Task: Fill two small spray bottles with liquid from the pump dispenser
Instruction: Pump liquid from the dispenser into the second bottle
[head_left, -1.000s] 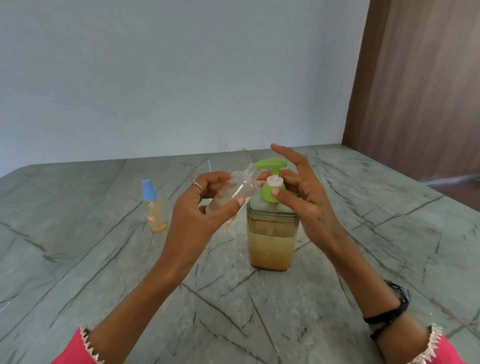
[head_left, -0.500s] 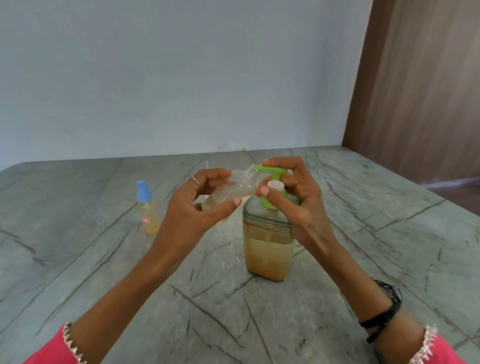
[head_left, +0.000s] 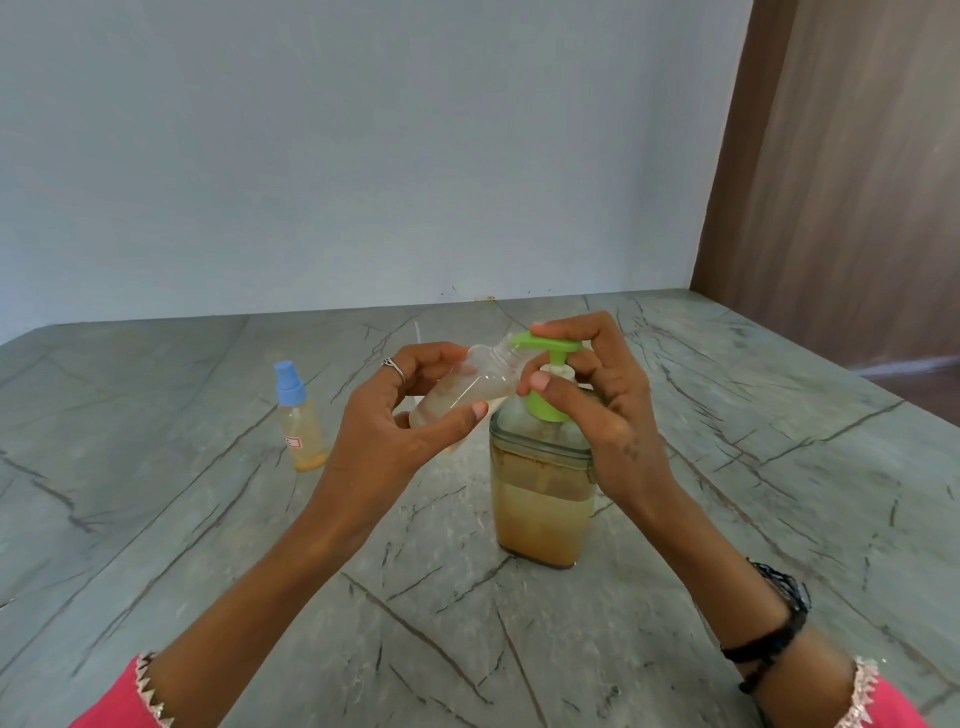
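Note:
A clear pump dispenser (head_left: 540, 509) with a green pump head (head_left: 545, 345) stands at the middle of the table, holding amber liquid. My left hand (head_left: 384, 426) grips a small uncapped clear spray bottle (head_left: 467, 389), tilted with its neck right under the green spout. My right hand (head_left: 602, 405) curls round the pump: fingers lie on top of the head, the thumb sits near the white collar. A second small spray bottle (head_left: 298, 421) with a blue cap and amber liquid stands upright to the left.
The grey marble-pattern table (head_left: 208, 519) runs to a pale wall at the back. A brown wooden panel (head_left: 841, 182) stands at the right, beyond the table's right edge. A thin white tube (head_left: 416, 332) lies on the table behind my left hand.
My right hand went from open fingers beside the pump to curled over its head. The pump head was lower half a second ago and now stands higher. The left hand kept the bottle at the spout.

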